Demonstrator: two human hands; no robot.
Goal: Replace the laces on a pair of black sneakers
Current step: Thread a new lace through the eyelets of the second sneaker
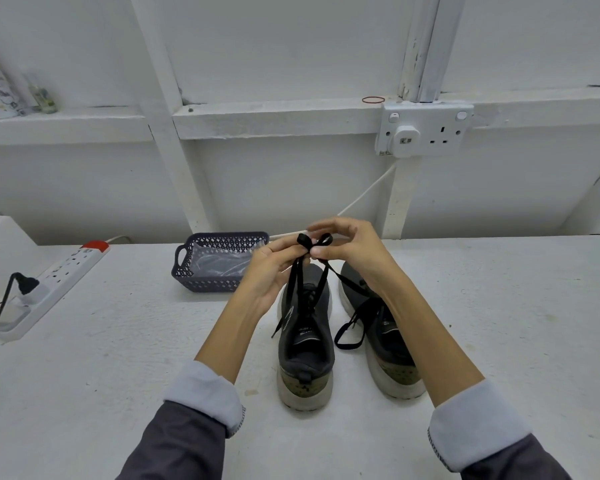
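Observation:
Two black sneakers with pale soles stand side by side on the white table, heels toward me: the left sneaker (305,344) and the right sneaker (381,334). A black lace (297,282) rises from the left sneaker to my hands, held above the toes. My left hand (274,268) pinches one lace loop; my right hand (347,247) pinches the other, and the two loops cross between my fingertips. A lace end hangs down the left sneaker's left side. The right sneaker's black lace (352,332) lies in a loose loop between the shoes.
A dark perforated basket (187,268) holding clear plastic sits behind my left hand. A white power strip (63,275) with a black plug lies at the left. A wall socket (426,129) with a white cable is mounted behind, and a red rubber band (373,99) lies on the ledge.

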